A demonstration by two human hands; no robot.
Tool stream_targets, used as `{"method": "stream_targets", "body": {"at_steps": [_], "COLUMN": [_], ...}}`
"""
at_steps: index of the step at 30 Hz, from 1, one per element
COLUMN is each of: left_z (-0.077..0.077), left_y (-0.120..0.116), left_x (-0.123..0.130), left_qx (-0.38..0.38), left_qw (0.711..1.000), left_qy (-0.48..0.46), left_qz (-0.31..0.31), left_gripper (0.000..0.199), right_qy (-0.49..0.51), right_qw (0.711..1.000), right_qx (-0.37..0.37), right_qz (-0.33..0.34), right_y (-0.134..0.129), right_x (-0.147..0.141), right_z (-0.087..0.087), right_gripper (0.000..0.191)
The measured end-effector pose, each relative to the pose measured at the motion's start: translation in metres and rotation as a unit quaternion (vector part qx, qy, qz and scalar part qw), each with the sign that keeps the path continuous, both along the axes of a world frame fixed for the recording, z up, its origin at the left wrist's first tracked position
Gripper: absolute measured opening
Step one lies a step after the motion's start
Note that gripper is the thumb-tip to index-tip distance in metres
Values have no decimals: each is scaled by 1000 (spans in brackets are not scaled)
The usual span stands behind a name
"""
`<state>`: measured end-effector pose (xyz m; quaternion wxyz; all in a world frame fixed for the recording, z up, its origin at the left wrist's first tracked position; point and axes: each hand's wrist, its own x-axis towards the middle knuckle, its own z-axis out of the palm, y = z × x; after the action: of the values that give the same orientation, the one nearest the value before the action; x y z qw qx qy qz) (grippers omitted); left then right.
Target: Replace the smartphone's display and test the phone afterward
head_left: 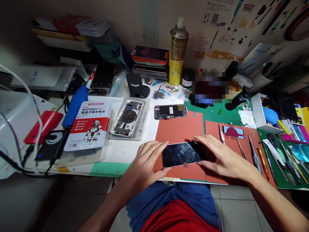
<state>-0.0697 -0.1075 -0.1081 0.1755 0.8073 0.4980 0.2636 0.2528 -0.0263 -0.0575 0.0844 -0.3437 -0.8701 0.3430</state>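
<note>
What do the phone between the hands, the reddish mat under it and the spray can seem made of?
Phone: probably glass-faced, glossy; the dark front shows smudges and reflections. Reddish mat: perhaps rubber or silicone, matte, with no sharp glare. Spray can: likely metal, given its shiny rounded shoulder; the white nozzle looks like plastic.

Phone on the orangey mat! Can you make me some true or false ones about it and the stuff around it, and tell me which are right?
1. The left hand and right hand are at opposite ends of the phone. True.
2. The phone's screen is glowing brightly. False: it is dark.
3. The spray can lies on its side. False: it stands upright.
4. A panda is printed on the battery box. True.
5. The gold-handled tool is left of the phone. False: it is on the right.
</note>
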Motion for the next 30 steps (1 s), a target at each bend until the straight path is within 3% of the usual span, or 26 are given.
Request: {"method": "stream_targets", "body": {"at_steps": [10, 30], "left_z": [2, 6], "left_y": [0, -3], "left_x": [2, 1], "left_qx": [16, -28], "left_qw": [1000, 1000], "left_qy": [14, -8], "left_qz": [-4, -9], "left_gripper": [74, 81], "right_qy": [20, 28], "right_qw": [1000, 999], "right_qx": [-14, -21], "right_qz": [7, 3], "right_y": [1, 3], "right_x": [-2, 3], "right_z": [-1, -9], "right_gripper": [80, 80]}}
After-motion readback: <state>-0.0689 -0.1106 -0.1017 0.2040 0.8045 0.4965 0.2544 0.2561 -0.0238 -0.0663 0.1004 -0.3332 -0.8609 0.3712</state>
